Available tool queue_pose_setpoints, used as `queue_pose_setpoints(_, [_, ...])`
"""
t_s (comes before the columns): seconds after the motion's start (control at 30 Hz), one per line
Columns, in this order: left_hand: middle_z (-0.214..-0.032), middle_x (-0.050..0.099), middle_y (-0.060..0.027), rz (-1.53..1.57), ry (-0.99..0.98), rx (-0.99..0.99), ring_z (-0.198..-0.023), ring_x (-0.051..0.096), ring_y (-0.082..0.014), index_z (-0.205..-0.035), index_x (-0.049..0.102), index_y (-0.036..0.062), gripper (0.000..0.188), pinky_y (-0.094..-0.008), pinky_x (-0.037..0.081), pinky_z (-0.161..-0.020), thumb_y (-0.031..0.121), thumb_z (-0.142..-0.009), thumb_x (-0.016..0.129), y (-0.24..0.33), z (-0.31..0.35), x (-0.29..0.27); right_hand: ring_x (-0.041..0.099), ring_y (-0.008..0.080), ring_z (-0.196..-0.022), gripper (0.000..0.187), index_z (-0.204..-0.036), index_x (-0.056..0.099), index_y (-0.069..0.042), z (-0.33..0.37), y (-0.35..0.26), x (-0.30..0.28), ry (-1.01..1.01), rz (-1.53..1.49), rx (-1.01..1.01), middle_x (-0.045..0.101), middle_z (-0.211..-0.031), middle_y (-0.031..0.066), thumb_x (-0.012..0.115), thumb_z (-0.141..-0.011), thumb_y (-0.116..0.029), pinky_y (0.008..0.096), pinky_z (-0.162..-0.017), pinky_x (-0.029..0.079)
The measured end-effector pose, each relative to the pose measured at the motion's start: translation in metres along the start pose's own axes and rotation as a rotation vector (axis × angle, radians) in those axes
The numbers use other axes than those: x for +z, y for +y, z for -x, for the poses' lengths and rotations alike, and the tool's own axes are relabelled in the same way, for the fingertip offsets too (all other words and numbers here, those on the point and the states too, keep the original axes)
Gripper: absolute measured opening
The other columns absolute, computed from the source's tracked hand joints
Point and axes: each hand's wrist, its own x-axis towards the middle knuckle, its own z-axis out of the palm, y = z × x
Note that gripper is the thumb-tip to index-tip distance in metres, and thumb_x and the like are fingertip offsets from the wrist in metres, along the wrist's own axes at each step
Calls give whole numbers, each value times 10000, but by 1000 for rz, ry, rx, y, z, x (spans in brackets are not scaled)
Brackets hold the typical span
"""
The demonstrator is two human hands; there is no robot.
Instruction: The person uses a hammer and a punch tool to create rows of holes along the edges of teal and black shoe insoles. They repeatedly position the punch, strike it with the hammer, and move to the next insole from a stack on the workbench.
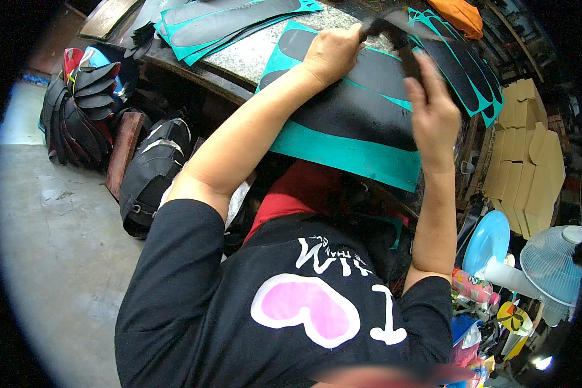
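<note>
A teal sheet [352, 158] printed with black sole-like shapes lies before me over the worktable's near edge. Above its far part, a dark curved piece [404, 52], blurred by motion, arches between my hands. My left hand [333, 57] is closed in a fist at the left end of this piece, knuckles up. My right hand [434, 113] is closed around its other end, over the sheet's right edge, and its fingers are smeared. What kind of thing the dark piece is does not show.
More teal sheets with black shapes [229, 26] lie at the far left of the table, others [456, 61] at the far right. An orange bag [458, 16] is behind. Bundled black pieces [81, 113] stand left; cardboard [527, 161] and a fan [553, 265] stand right.
</note>
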Motion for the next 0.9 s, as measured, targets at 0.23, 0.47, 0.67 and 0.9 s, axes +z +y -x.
queue_pose_setpoints(0.23, [-868,696,-118,1005,435,-607,-759,700,-180,-975,610,-35,112,-281,588,-678,62,-936,649,-35,-11,-6,720,276,-819,422,-1365,593,-190,27,36,-15,-217,82,480,732,-1013,157,618,-981,-362,360,-733,537])
queue_pose_setpoints(0.47, [-797,732,-100,678,26,-497,-701,723,-157,-946,680,-1,173,-289,573,-668,155,-876,706,-44,1,-13,683,186,-798,434,-1376,591,-153,21,27,-16,-154,-16,410,731,-1074,125,632,-984,-336,330,-748,531])
queue_pose_setpoints(0.67, [-823,740,-109,575,22,-475,-713,729,-193,-940,688,24,190,-311,568,-687,194,-865,732,-40,4,-11,475,16,-587,456,-1398,586,-150,-2,4,-33,-58,-359,285,581,-739,-26,680,-968,-271,182,-514,379])
queue_pose_setpoints(0.9, [-794,688,-211,95,45,-84,-768,688,-397,-947,624,29,212,-470,556,-716,201,-858,710,-17,0,-17,651,129,-679,430,-1384,581,-115,-13,-15,-8,147,-361,-48,721,-907,60,645,-985,-261,267,-610,522])
